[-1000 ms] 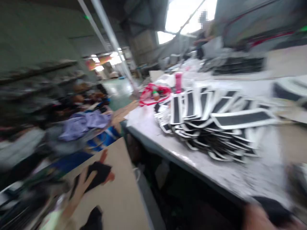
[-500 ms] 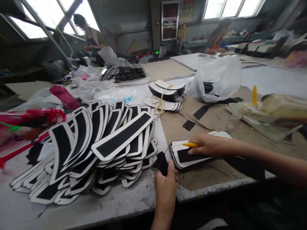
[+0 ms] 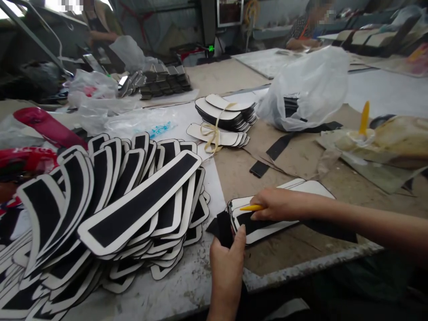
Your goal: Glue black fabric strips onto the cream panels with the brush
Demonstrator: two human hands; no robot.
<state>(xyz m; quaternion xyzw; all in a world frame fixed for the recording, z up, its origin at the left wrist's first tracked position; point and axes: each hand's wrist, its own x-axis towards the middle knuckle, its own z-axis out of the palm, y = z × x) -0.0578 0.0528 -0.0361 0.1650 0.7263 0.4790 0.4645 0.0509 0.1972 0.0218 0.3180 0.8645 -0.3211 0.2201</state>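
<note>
My right hand is closed around a yellow pointed tool and rests on a small stack of white-edged pieces with black centres. At the stack's near left corner, my left hand pinches black strips between thumb and fingers. To the left lies a large overlapping pile of white-bordered black pieces, one long piece slanting across its top.
Behind the stack are bundled white pieces tied with a pale ribbon, a plastic bag and black scraps. A glue-smeared container with a yellow stick is at right. Two people work beyond the table.
The view has tilted down and come closer to the table. My right hand has shifted toward the stack's left end, bringing the yellow tool nearer my left hand, which still pinches the black material.
</note>
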